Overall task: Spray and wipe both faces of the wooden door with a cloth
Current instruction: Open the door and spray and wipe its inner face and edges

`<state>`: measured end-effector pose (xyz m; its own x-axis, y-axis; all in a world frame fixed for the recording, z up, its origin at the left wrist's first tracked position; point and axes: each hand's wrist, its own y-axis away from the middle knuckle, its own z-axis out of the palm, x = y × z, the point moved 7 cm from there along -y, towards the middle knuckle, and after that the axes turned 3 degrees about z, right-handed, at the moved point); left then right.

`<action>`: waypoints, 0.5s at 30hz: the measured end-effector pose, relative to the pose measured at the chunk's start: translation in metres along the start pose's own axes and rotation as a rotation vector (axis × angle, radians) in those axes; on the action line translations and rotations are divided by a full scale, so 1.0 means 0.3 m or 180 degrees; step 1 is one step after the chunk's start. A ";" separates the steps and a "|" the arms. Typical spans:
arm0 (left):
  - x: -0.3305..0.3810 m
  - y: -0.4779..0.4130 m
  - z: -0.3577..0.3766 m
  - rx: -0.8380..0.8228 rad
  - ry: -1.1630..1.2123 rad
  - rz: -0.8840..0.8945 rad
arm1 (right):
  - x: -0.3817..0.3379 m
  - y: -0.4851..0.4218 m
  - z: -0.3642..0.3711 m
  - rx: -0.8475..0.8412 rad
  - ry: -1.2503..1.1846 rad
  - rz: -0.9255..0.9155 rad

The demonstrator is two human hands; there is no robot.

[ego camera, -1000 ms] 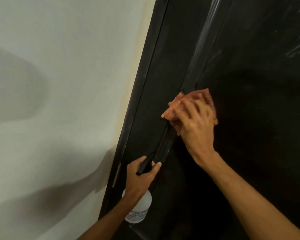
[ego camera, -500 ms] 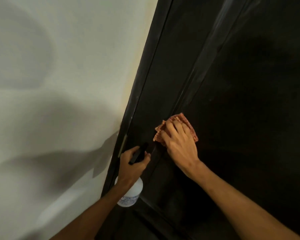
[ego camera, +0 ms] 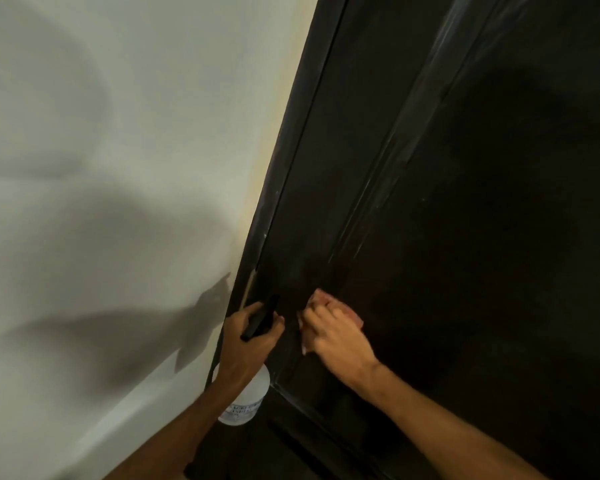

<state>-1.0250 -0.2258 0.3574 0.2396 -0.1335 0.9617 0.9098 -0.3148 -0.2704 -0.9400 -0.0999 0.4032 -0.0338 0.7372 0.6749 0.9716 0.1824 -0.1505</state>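
A dark wooden door (ego camera: 465, 220) with raised panel moulding fills the right half of the view. My right hand (ego camera: 336, 337) presses an orange-pink cloth (ego camera: 329, 301) against the door beside the vertical moulding, low on the panel; most of the cloth is hidden under the fingers. My left hand (ego camera: 246, 344) grips a spray bottle (ego camera: 248, 400) by its black trigger head, just left of the cloth and close to the door's edge. The bottle's translucent white body with a label hangs below my wrist.
A pale painted wall (ego camera: 118, 168) takes up the left half, with shadows of my arms across it. The dark door frame (ego camera: 291, 161) runs diagonally between wall and door. Faint streaks show along the moulding higher up.
My right hand has slid the cloth down along the moulding toward the lower part of the panel. My left hand with the bottle stays beside it, and the view has tilted upward.
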 end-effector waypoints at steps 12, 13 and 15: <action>0.486 -0.178 0.061 -0.0349 0.0041 0.0827 | 0.597 -0.167 -0.596 0.0884 0.0145 0.0890; 0.559 -0.206 0.086 -0.0373 0.0116 0.0825 | 0.638 -0.171 -0.637 0.0842 0.0203 0.0864; 0.664 -0.240 0.125 -0.0388 0.0257 0.0768 | 0.682 -0.160 -0.686 0.0985 0.0331 0.0720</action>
<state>-1.0300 -0.1945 0.5701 0.4119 -0.2913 0.8634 0.7812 -0.3750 -0.4992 -0.9455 -0.0916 0.6972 0.2123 0.7142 0.6670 0.8348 0.2222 -0.5037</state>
